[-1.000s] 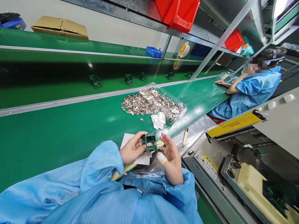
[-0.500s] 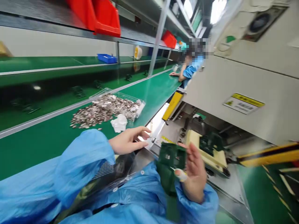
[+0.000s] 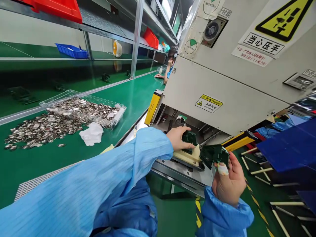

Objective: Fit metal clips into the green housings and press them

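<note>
Nearest, the right hand (image 3: pixel 228 182), in a smooth blue sleeve with a taped fingertip, pinches a dark green circuit board (image 3: pixel 213 155), a stiff, angular piece bristling with small parts, and holds it tilted in the air just right of the machine's loading block. The left hand (image 3: pixel 178 138) reaches across from a long blue sleeve and closes its fingers on a second green board (image 3: pixel 189 138), which sits on the cream fixture (image 3: pixel 190 156), a smooth, rounded plastic block on a grey steel plate at the front of the machine. Above them rises the machine housing (image 3: pixel 222 95), flat off-white painted metal with yellow warning labels; its overhang shades the opening behind the fixture, so the parts deeper in are hard to make out. A yellow bar (image 3: pixel 153 108) stands at the left of that opening, by the right edge of the bench (image 3: pixel 128 98), whose top is glossy green matting. Near the front edge of the bench lies a white ribbed sheet (image 3: pixel 41 179), partly hidden by the left sleeve. Further in are a crumpled white cloth (image 3: pixel 92 134) and a heap of small shiny metal pieces (image 3: pixel 41 126) spilling from a clear plastic tray (image 3: pixel 116 113). Beyond, along the far edge of the bench, a person (image 3: pixel 170 67) in blue works, and red bins (image 3: pixel 55 10) sit on the steel shelf overhead.
</note>
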Motion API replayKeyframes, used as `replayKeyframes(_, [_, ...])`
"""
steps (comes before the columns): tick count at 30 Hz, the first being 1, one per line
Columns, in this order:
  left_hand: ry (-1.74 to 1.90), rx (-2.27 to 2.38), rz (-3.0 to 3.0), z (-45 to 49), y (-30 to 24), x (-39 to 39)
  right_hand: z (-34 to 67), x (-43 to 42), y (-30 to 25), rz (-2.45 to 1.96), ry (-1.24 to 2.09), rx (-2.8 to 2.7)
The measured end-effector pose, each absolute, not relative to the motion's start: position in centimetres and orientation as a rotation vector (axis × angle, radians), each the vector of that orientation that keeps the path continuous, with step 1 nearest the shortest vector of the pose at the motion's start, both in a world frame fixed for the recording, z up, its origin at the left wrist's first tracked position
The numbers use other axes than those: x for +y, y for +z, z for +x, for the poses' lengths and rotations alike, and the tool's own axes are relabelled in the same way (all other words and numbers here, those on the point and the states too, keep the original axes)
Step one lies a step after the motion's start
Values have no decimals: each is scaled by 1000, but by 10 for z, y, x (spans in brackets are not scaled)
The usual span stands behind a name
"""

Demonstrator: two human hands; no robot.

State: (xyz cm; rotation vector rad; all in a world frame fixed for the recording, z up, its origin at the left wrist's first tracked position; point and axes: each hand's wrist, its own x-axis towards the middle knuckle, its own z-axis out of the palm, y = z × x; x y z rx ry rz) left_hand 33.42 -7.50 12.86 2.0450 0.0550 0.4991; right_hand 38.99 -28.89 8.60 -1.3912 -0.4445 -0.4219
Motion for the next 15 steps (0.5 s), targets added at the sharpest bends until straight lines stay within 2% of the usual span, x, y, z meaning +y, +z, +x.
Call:
replayKeyframes(4, [567,157,1788,295,140,-46,411,-262,97,-1485,-302,-618])
replayKeyframes(7, [441,204,1718,241,139,-15,422,-245,103,-1667,-144,-791])
replayKeyframes(11, [256,323,1774,167,112,12,427,-234,109,-1801,-27,-923])
replayKeyframes(15, [230,399,1774,138,69,14,420,-247,102,-1885,-46,-930])
